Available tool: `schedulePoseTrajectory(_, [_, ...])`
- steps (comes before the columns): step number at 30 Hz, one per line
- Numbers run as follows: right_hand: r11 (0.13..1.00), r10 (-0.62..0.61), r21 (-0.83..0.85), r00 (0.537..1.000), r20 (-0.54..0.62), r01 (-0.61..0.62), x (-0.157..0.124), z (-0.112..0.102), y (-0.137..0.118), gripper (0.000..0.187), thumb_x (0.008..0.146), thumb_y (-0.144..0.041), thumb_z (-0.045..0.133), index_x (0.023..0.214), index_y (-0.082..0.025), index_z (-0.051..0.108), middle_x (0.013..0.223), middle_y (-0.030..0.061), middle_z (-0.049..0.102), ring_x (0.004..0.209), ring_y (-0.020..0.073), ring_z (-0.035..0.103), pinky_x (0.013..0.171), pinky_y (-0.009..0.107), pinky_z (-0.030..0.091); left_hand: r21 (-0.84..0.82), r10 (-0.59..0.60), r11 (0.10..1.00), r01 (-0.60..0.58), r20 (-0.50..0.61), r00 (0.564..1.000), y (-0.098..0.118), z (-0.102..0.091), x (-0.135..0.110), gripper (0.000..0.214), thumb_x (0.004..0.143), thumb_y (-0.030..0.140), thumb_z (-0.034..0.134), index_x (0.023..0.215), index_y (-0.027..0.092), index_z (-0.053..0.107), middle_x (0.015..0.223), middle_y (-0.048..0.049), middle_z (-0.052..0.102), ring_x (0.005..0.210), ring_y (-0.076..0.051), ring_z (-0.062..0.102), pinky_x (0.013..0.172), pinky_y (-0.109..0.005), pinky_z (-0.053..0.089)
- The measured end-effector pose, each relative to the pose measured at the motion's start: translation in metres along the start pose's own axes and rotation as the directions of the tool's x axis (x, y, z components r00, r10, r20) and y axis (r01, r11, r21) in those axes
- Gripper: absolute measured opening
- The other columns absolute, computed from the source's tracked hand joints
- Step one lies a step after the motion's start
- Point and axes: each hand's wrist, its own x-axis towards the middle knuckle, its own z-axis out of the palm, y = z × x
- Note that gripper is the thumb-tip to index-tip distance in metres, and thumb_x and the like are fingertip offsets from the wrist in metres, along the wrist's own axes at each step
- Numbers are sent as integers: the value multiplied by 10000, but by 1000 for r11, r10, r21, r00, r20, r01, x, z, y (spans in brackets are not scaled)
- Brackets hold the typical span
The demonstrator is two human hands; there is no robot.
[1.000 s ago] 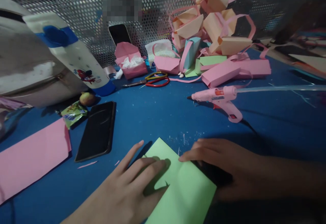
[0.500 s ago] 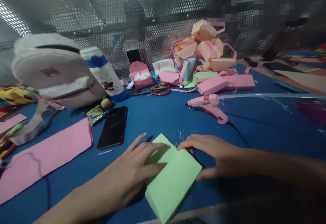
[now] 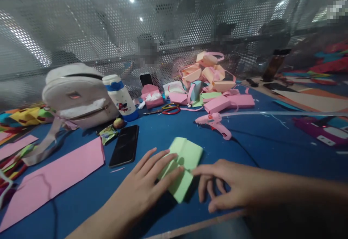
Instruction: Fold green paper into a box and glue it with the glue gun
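A folded light green paper (image 3: 185, 159) lies on the blue table (image 3: 168, 130) just in front of me. My left hand (image 3: 148, 188) rests flat on its left part, fingers stretched out and pressing the fold. My right hand (image 3: 220, 186) touches the paper's right edge with its fingertips, fingers spread and lightly bent. Neither hand grips anything.
A black phone (image 3: 125, 150) and a long pink sheet (image 3: 54, 177) lie to the left. A pink glue gun (image 3: 214, 123) sits beyond the paper, scissors (image 3: 165, 109) further back. Paper boxes (image 3: 209, 76), a white bag (image 3: 76, 96) and a bottle (image 3: 121, 96) stand against the mesh wall.
The view has tilted up and the hands look further away. The green paper has been folded narrower. My right hand has slid to the paper's right edge.
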Motion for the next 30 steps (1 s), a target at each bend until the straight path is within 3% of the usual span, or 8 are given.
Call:
schedulePoseTrajectory(3, [996,17,-88,992,125,-7,-12,2,-13,608,868,-229,647,1447,-241,462,1072,43,751,775,135,647,640,207,471,-39,25,999,-27,-57,998,-24,2,-3,390,983,119,405,1289,278,588,1444,-81,507,1363,-262,411,1138,-531,344])
schedulePoseTrajectory(6, [961,-38,-271,999,31,45,-18,-1,-20,516,871,-190,639,1377,-245,550,1061,26,745,812,141,651,691,223,478,-31,-6,1000,2,-114,994,-33,-4,-5,372,997,107,376,1213,268,633,1385,-68,561,1314,-225,457,1128,-472,359])
schedulePoseTrajectory(9, [856,-242,-498,958,-154,136,-14,-7,-18,286,928,-194,576,1197,-200,673,1108,61,710,989,182,629,868,286,473,-27,46,998,-52,-198,979,-15,-10,-4,354,1015,140,359,1218,227,635,1281,-66,630,1240,-187,508,1125,-380,348])
schedulePoseTrajectory(12, [705,-389,-692,901,-194,156,-5,-13,-9,320,964,-255,545,1258,-159,631,1278,122,635,1192,248,542,1022,399,409,-32,25,999,-35,-286,958,13,-8,-1,338,1024,249,387,1266,268,622,1238,-19,657,1215,-185,519,1177,-374,244])
schedulePoseTrajectory(15, [648,-365,-744,924,-116,163,6,-15,1,412,961,-315,571,1334,-138,569,1323,129,618,1260,264,504,1061,430,384,-3,45,999,-47,-226,973,19,2,1,346,1029,276,377,1278,285,617,1302,-29,625,1255,-204,493,1182,-404,205])
schedulePoseTrajectory(22, [605,-368,-781,924,-107,151,28,-16,14,352,982,-324,542,1277,-138,594,1200,110,676,1105,251,575,947,399,455,56,-23,998,37,-229,973,-27,12,-2,328,1022,171,374,1057,234,694,1254,-53,651,1161,-215,536,1084,-434,325])
schedulePoseTrajectory(26, [552,-374,-820,924,-77,154,33,-15,15,334,957,-319,584,1222,-119,612,1175,120,675,1045,252,592,890,388,473,154,45,988,-22,-146,988,-1,12,-2,345,1008,177,359,1197,177,647,1283,-61,655,1066,-207,556,1016,-371,348])
schedulePoseTrajectory(30, [561,-371,-814,925,-84,150,35,-15,14,279,984,-282,528,1187,-118,628,1147,110,682,1044,242,596,910,374,470,278,-128,953,122,1,992,28,19,2,471,927,96,371,1377,100,511,1348,-141,607,980,-241,582,813,-364,426])
